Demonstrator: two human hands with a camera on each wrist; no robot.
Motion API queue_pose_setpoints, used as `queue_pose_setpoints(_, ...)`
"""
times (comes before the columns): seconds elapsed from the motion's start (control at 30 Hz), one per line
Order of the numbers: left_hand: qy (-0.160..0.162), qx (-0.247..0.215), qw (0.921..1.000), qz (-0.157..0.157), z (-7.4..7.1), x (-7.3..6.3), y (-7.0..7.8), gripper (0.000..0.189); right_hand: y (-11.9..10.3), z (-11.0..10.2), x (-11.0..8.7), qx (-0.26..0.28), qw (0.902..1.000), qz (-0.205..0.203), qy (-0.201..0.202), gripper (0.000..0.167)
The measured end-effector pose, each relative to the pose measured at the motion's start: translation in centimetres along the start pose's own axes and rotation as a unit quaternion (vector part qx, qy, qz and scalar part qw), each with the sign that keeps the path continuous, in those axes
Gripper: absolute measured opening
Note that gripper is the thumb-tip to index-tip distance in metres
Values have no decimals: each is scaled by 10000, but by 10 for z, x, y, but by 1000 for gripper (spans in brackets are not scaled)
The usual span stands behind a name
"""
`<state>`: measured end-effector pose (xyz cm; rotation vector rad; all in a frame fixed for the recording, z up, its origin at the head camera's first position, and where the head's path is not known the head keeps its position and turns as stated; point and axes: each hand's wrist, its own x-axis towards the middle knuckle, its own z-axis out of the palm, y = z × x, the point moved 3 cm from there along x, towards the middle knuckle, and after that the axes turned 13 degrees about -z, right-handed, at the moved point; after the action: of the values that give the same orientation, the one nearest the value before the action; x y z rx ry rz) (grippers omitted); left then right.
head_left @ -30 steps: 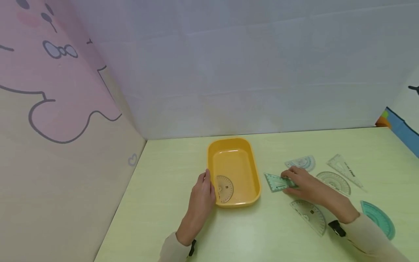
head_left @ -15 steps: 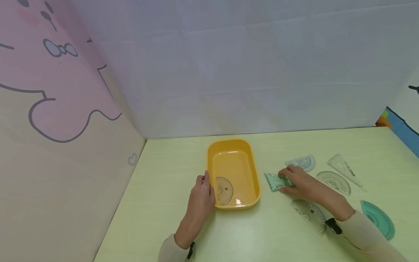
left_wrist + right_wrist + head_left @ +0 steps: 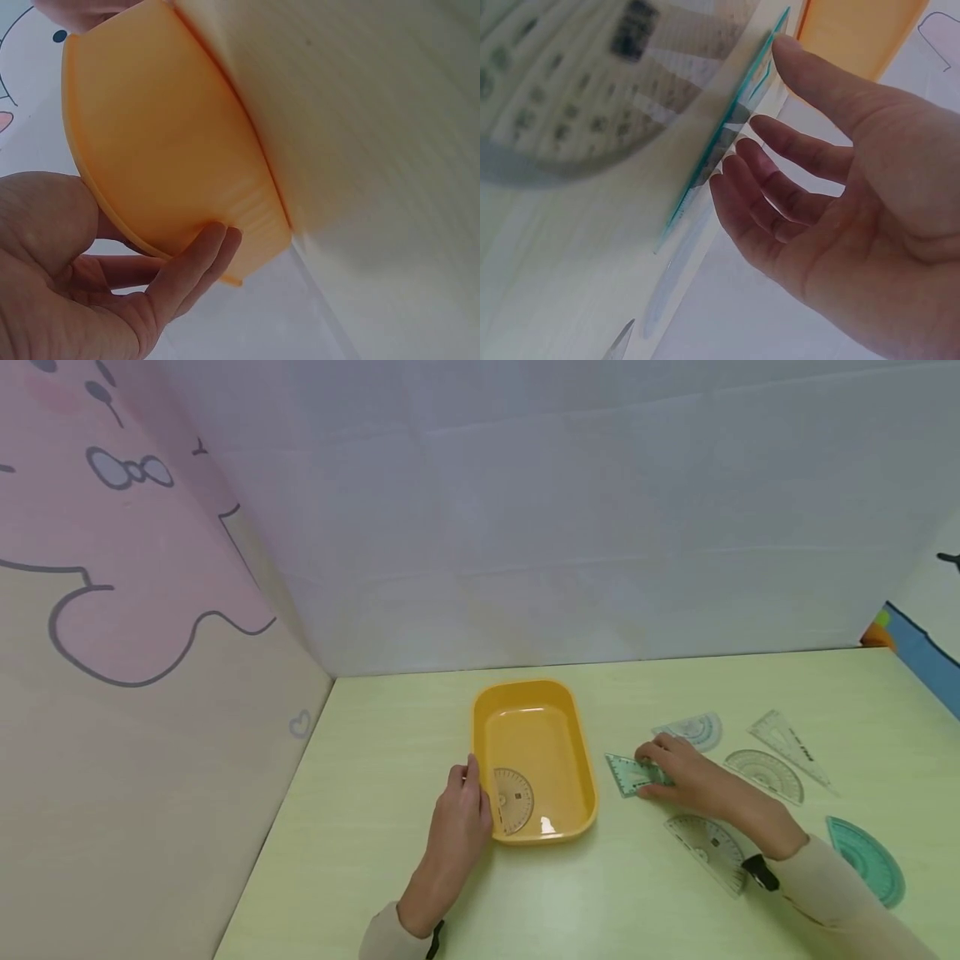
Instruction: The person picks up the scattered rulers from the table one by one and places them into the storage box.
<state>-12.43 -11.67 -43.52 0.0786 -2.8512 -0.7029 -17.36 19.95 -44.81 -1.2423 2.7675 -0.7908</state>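
On the near left side of a yellow tray (image 3: 558, 735), my left hand (image 3: 459, 822) grips the rim. In the left wrist view, fingertips (image 3: 214, 244) press the tray's outer wall. A clear protractor (image 3: 513, 802) lies inside the tray, by its near left corner. Right of the tray, my right hand (image 3: 686, 777) pinches a green transparent set square (image 3: 624, 774), which lies flat on the table. My palm and fingers cover its right part. In the right wrist view, the thumb tip and curled fingertips meet the edge of the set square (image 3: 720, 139).
Around the right hand lie a small protractor (image 3: 701, 731), a clear set square (image 3: 787, 747), a clear protractor (image 3: 765, 774), a larger protractor (image 3: 708, 847) and a green protractor (image 3: 866, 860). A white cloth wall (image 3: 562, 527) stands behind the table.
The tray has shifted slightly towards me with the left hand, its protractor moving along. My right hand has slid a little left over the green set square, which has stayed in place.
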Motion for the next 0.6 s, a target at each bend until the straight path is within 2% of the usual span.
queue_pose_setpoints(0.6,37,-71,9999,100,1,1,-1,47,2,-1,2,297,9992,231,-149,37)
